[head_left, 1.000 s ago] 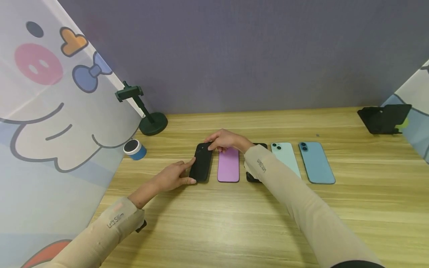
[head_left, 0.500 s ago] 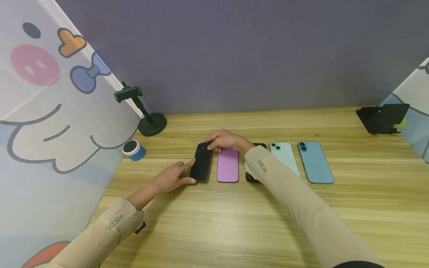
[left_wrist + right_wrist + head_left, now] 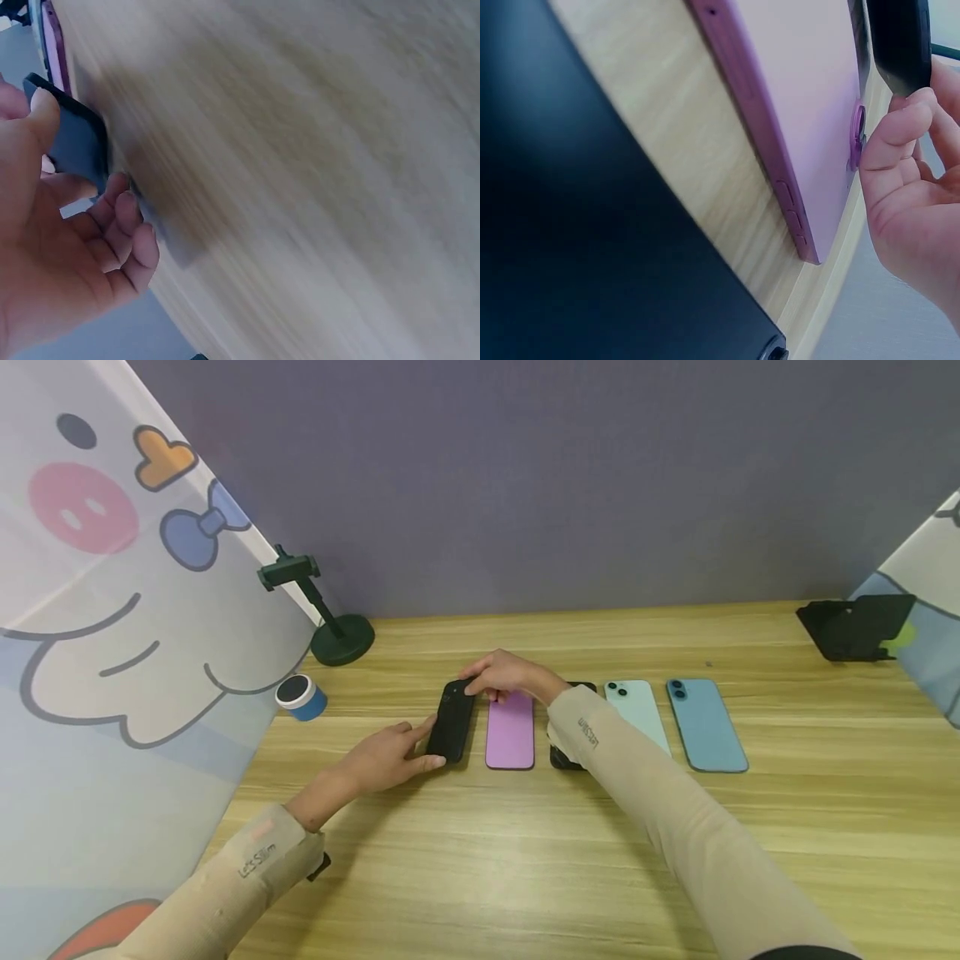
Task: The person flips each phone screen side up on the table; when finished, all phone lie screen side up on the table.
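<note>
A black smartphone (image 3: 451,727) lies at the left end of a row of phones, back up with its cameras at the far end. My left hand (image 3: 386,758) grips its left side and near corner between index finger and thumb. My right hand (image 3: 504,673) reaches over the purple phone (image 3: 510,739) and pinches the black phone's far right corner. In the left wrist view the black phone (image 3: 75,150) sits between thumb and index finger, the other fingers loosely curled. The right wrist view shows thumb and fingers at the black phone's (image 3: 901,45) end.
Further right lie another black phone (image 3: 564,758), partly under the right sleeve, a pale green phone (image 3: 637,710) and a blue phone (image 3: 708,727). A dark green phone stand (image 3: 341,639) and a blue-and-white jar (image 3: 302,697) stand left. A black stand (image 3: 858,627) sits far right.
The black phone's near end has shifted very slightly away from me, the left thumb moving with it. The right hand keeps its place. The other phones have not moved.
</note>
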Demonstrator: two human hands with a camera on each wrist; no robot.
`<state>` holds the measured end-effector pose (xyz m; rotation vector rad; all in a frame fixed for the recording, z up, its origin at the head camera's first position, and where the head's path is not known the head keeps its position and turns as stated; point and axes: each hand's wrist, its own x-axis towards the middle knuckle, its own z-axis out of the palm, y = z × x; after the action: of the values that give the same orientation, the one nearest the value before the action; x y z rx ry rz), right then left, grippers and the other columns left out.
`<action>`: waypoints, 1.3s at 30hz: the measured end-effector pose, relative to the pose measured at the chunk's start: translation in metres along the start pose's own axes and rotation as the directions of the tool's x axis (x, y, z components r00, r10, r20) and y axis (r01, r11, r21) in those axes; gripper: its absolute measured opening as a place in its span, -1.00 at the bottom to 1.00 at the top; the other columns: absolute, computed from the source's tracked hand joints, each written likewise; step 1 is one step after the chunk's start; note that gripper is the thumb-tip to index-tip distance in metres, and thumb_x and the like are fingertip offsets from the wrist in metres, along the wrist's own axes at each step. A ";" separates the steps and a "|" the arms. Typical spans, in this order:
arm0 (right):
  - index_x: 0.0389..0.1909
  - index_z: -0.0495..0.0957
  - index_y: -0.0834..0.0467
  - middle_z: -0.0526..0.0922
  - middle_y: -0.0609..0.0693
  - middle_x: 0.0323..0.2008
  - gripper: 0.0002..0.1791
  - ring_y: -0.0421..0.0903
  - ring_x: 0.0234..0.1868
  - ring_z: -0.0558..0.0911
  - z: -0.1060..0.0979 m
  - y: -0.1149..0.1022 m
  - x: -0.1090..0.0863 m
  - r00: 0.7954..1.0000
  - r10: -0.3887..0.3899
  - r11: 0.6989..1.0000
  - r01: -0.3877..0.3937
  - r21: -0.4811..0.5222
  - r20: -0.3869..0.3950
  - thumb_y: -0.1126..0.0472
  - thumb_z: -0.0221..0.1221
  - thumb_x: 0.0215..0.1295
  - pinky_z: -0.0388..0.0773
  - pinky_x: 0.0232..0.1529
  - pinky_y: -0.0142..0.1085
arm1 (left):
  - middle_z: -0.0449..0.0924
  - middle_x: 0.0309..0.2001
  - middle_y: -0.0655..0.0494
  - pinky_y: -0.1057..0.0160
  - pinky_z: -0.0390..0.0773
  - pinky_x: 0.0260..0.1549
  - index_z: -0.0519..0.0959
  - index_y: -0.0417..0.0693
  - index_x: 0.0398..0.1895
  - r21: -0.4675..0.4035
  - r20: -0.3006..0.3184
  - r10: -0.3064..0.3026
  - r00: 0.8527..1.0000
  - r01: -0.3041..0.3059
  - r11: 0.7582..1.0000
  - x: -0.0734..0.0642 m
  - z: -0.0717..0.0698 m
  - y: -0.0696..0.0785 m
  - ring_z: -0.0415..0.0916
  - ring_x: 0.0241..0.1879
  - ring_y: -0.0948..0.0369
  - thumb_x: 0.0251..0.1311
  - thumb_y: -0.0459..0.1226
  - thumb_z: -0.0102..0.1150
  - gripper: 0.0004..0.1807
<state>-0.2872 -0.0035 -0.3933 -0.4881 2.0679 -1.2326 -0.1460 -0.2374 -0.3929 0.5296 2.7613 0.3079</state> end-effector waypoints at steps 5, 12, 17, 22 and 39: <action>0.33 0.52 0.07 0.49 -0.06 -0.72 -0.47 -0.22 -0.69 0.41 -0.001 -0.001 -0.001 1.000 0.005 1.000 -0.005 -0.002 0.011 0.16 0.29 0.34 0.44 -0.57 -0.37 | 0.41 -0.39 0.17 0.31 0.35 -0.47 0.11 0.02 0.59 -0.065 -0.051 0.035 0.998 -0.038 0.997 0.002 -0.001 0.009 0.31 -0.50 0.29 0.33 0.27 0.04 -0.10; 0.32 0.53 0.09 0.51 -0.05 -0.68 -0.48 -0.23 -0.67 0.42 -0.001 0.000 0.000 1.000 0.016 1.000 -0.016 0.012 0.019 0.17 0.29 0.34 0.45 -0.56 -0.38 | 0.42 -0.42 0.21 0.39 0.33 -0.53 0.18 0.05 0.56 -0.051 -0.169 0.133 0.977 -0.143 0.988 0.006 0.008 0.022 0.28 -0.54 0.36 0.31 0.22 0.13 -0.13; 0.32 0.53 0.09 0.58 -0.02 -0.60 -0.48 -0.23 -0.66 0.44 -0.001 -0.001 0.000 1.000 0.020 1.000 -0.020 0.015 0.013 0.17 0.29 0.34 0.45 -0.56 -0.39 | 0.41 -0.46 0.21 0.41 0.30 -0.57 0.26 0.02 0.53 -0.027 -0.225 0.158 0.962 -0.168 0.985 0.007 0.013 0.027 0.26 -0.57 0.37 0.27 0.15 0.25 -0.15; 0.32 0.53 0.09 0.57 -0.03 -0.60 -0.48 -0.23 -0.66 0.43 -0.001 -0.002 -0.001 1.000 0.021 1.000 -0.021 0.016 0.009 0.18 0.29 0.34 0.44 -0.55 -0.39 | 0.41 -0.46 0.21 0.41 0.30 -0.57 0.25 -0.01 0.53 -0.036 -0.222 0.151 0.963 -0.162 0.986 0.006 0.013 0.031 0.28 -0.55 0.35 0.24 0.08 0.31 -0.14; 0.32 0.53 0.09 0.53 0.01 -0.64 -0.50 -0.19 -0.64 0.44 -0.002 -0.004 -0.003 1.000 0.001 1.000 -0.001 0.017 0.007 0.14 0.27 0.37 0.45 -0.53 -0.36 | 0.43 -0.44 0.26 0.45 0.33 -0.61 0.25 -0.02 0.52 -0.052 -0.243 0.209 0.947 -0.228 0.972 0.006 0.011 0.026 0.27 -0.59 0.42 0.37 -0.03 0.22 -0.28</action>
<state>-0.2867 -0.0026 -0.3878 -0.4831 2.0499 -1.2455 -0.1393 -0.2099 -0.3982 0.8303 2.9038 0.5642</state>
